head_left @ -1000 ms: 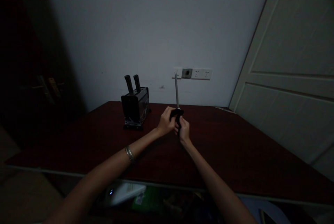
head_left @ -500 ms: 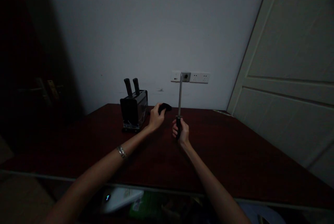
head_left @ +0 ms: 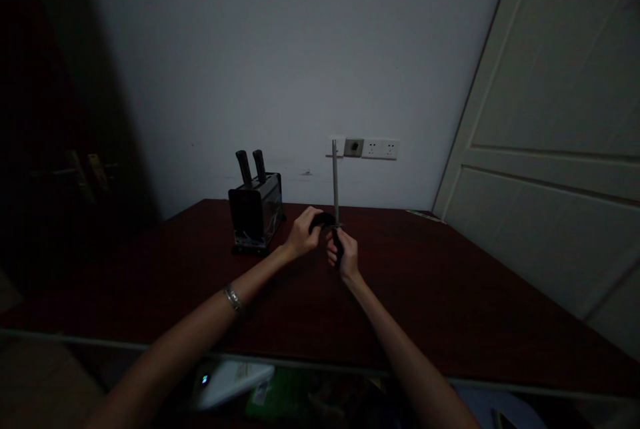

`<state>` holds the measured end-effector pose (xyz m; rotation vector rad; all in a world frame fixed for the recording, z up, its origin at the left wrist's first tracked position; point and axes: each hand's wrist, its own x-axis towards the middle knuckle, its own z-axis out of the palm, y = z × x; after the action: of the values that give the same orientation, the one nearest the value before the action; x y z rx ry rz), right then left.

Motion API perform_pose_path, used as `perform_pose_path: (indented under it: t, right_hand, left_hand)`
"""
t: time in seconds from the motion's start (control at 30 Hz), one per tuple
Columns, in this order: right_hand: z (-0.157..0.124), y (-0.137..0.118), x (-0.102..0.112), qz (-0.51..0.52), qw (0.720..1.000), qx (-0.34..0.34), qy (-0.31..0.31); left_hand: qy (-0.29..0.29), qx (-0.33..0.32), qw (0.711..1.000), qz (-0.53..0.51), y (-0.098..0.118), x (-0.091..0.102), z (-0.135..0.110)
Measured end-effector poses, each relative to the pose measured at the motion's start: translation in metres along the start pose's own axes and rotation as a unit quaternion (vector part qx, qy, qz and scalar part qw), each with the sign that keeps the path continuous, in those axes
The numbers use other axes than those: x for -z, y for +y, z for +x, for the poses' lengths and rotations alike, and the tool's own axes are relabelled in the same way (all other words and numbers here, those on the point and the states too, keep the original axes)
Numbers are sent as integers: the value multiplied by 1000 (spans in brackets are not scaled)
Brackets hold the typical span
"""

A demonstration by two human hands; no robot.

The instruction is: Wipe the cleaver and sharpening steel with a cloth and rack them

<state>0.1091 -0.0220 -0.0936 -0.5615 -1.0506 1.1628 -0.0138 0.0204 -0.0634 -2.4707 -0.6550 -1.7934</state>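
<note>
Upright over the table, a sharpening steel (head_left: 335, 182) with a black handle and a small guard is gripped in my right hand (head_left: 349, 254), fingers wrapped round the handle. My left hand (head_left: 301, 234) pinches a black, soft-looking cloth (head_left: 323, 219), bent in a curve. Its right end meets the base of the steel's rod, just above the guard; whether it wraps round is too dark to tell. To the left stands a black and silver knife block (head_left: 255, 212) with two black-handled knives (head_left: 251, 167) in its top.
The dark red table (head_left: 430, 295) reaches back to the wall, which carries a row of sockets (head_left: 380, 148). A pale panelled door (head_left: 560, 149) is on the right. Below the front edge lie a white box (head_left: 235, 382) and a green packet (head_left: 280, 394).
My left hand has moved right and slightly down, bringing the black cloth to the base of the rod. The steel has shifted a little left and stands straighter.
</note>
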Motion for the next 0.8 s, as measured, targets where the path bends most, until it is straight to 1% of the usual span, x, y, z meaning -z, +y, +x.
perform_pose_path:
  t: [0.03,0.1,0.17,0.23,0.3,0.37,0.5,0.67,0.8]
  right_hand:
    - [0,-1,0,4,1000,0,-5]
    - [-1,-2,-1,12,1000,-3,-16]
    - [-1,-2,-1,12,1000,-9,-22]
    - [-1,-1,-1,4,1000,-11,-18]
    - [-1,0,-1,0,1000,-8,-8]
    - [-1,1,-1,2,1000,-3,0]
    - [-3,0,-3,-11,1000,-6,3]
    - [-5,2,-6,-18,1000,-9,12]
    - [-1,4,-4,-22,999,-19,28]
  left_hand:
    - [4,9,1000,9,-5,2,2]
    - [31,41,998,25,-10,6,5]
    - [59,60,996,27,-8,6,7]
    - [55,38,998,19,1,4,8]
    - [28,-7,1000,10,11,2,6]
    - [11,-34,999,1,20,0,4]
    - [32,-24,999,-8,26,-1,-1]
    - [54,-42,998,-4,29,2,-6]
    - [25,-70,997,2,33,6,-8]
